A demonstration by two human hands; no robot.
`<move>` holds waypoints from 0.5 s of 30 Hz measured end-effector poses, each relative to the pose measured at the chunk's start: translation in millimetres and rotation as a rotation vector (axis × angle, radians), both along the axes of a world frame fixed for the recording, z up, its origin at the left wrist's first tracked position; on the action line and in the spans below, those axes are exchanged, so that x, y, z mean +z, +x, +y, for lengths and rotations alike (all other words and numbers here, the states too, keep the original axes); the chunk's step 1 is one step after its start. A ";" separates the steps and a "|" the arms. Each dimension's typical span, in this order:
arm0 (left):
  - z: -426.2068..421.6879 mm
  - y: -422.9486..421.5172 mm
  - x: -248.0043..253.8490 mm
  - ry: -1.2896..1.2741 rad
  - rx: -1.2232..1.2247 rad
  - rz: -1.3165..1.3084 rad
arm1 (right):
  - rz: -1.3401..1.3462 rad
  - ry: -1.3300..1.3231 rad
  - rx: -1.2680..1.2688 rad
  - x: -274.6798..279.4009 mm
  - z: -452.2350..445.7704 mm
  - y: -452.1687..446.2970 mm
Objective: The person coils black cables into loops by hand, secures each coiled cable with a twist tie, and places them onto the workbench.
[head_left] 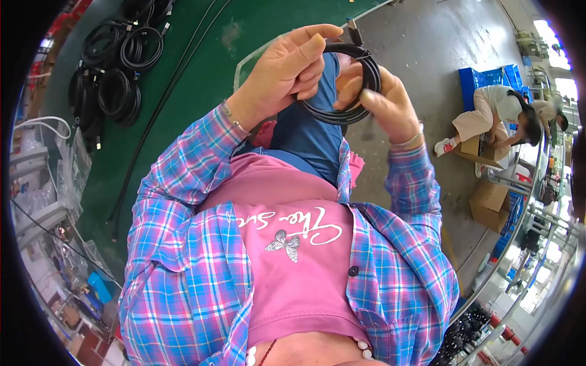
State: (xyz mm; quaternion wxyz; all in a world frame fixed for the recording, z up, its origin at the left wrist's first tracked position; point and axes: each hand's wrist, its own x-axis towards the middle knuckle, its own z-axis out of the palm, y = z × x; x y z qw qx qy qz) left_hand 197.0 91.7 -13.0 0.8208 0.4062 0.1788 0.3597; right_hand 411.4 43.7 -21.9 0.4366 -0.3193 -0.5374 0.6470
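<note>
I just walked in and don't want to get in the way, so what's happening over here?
Someone in a plaid shirt is handling a coil of black cable. The right hand holds it by one side, while the left hand is at the opposite side; its exact grip is hard to tell. A connector sticks up from the coil. More coiled cables lie on the green surface. Off to the right, another person bends over a cardboard box.

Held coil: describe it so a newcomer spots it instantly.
From the plaid shirt, look up to the left hand and right hand. Between them is a black coil, a plug at its top. Unlike the other coils at upper left, it is held.
</note>
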 end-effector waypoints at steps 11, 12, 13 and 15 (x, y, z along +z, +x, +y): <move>-20.6 -8.2 -62.8 0.016 0.017 0.462 | 1.351 -0.410 -0.410 -53.3 37.0 -1.2; -27.8 -9.6 -66.3 0.014 -0.056 0.565 | 1.343 -0.404 -0.470 -54.4 35.8 -3.6; -38.3 -5.9 -68.6 0.068 -0.027 0.531 | 1.335 -0.398 -0.529 -54.9 32.6 -9.3; -46.7 6.0 -69.2 0.246 0.015 0.584 | 1.164 -0.419 -0.749 -46.6 22.5 -31.8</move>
